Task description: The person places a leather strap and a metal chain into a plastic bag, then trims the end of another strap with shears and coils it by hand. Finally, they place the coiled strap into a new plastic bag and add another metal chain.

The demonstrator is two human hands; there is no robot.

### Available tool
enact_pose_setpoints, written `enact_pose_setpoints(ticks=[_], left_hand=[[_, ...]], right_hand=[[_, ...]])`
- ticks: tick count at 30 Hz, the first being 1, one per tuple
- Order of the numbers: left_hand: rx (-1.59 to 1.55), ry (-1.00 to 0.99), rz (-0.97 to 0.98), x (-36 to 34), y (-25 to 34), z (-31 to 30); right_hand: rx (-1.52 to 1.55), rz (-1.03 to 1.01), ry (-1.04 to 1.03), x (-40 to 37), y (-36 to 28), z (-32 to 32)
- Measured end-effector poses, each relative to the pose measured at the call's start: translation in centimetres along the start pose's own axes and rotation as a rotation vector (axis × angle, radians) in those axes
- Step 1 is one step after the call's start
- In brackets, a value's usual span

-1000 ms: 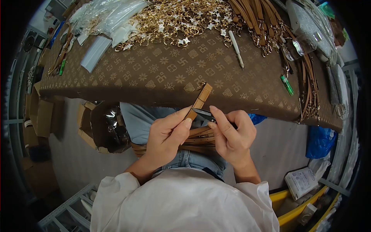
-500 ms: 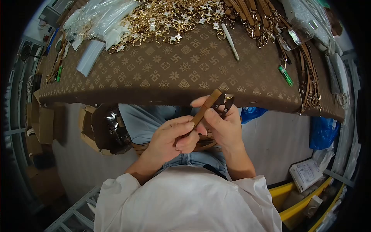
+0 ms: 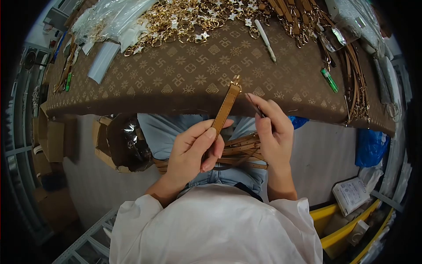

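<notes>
A tan leather strap [image 3: 227, 108] with a gold metal clasp [image 3: 236, 81] at its upper end points up and slightly right. My left hand [image 3: 193, 147] pinches the strap's lower part between thumb and fingers. To the right, apart from the strap, my right hand [image 3: 276, 132] is closed round a thin dark tool [image 3: 255, 106], most of which the fingers hide. More tan straps [image 3: 241, 149] lie across my lap beneath both hands.
Gold clasps with white stars [image 3: 193, 22] are heaped at the table's back. Brown straps [image 3: 354, 83] hang over its right side. A white pen [image 3: 264, 39], a green lighter [image 3: 329, 80] and a clear plastic piece [image 3: 103, 62] lie on the patterned cloth [image 3: 176, 90].
My right hand has moved right, away from the strap, and the dark tool has turned. The strap's gold clasp end now shows. The view of the table has shifted slightly.
</notes>
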State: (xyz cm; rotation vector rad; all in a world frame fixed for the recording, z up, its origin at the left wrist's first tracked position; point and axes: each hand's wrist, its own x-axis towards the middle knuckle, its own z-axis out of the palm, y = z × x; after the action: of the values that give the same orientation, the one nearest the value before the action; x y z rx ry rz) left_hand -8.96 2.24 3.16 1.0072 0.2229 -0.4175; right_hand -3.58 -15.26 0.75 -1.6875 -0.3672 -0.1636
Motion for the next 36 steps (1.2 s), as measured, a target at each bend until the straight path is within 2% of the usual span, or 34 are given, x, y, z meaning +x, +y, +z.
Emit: enact_pose_setpoints(ticks=[1,3,7,22,29,31,33,34,35,36], left_hand=[[0.030,0.014,0.018,0.0,0.0,0.1],[0.060,0.026,0.033,-0.1,0.0,0.1],[0.129,0.024,0.066,-0.1,0.0,0.2],[0.069,0.010,0.052,-0.1,0.0,0.4],[0.076,0.017,0.057,0.1,0.1,0.6],[0.103,0.028,0.092,0.3,0.0,0.5],[0.131,0.038,0.128,0.5,-0.1,0.4],[0.148,0.042,0.141,0.7,-0.1,0.3],[0.164,0.045,0.154,0.8,-0.2,0.3],[0.172,0.037,0.158,0.9,-0.3,0.4]], right_hand=[[0.002,0.003,-0.001,-0.2,-0.2,-0.2],[-0.289,-0.151,-0.037,-0.8,-0.9,-0.6],[-0.470,-0.287,-0.055,-1.7,-1.2,-0.7],[-0.617,-0.398,-0.023,-2.3,-0.9,-0.5],[-0.523,-0.353,-0.031,-1.7,-0.7,-1.1],[-0.487,-0.193,0.207,-0.7,-0.3,-1.9],[-0.608,-0.160,0.357,1.1,1.5,-3.5],[-0.709,0.015,0.335,1.9,1.8,-4.5],[-0.708,0.012,0.347,2.8,2.8,-5.4],[-0.917,-0.146,0.357,3.9,3.7,-5.9]])
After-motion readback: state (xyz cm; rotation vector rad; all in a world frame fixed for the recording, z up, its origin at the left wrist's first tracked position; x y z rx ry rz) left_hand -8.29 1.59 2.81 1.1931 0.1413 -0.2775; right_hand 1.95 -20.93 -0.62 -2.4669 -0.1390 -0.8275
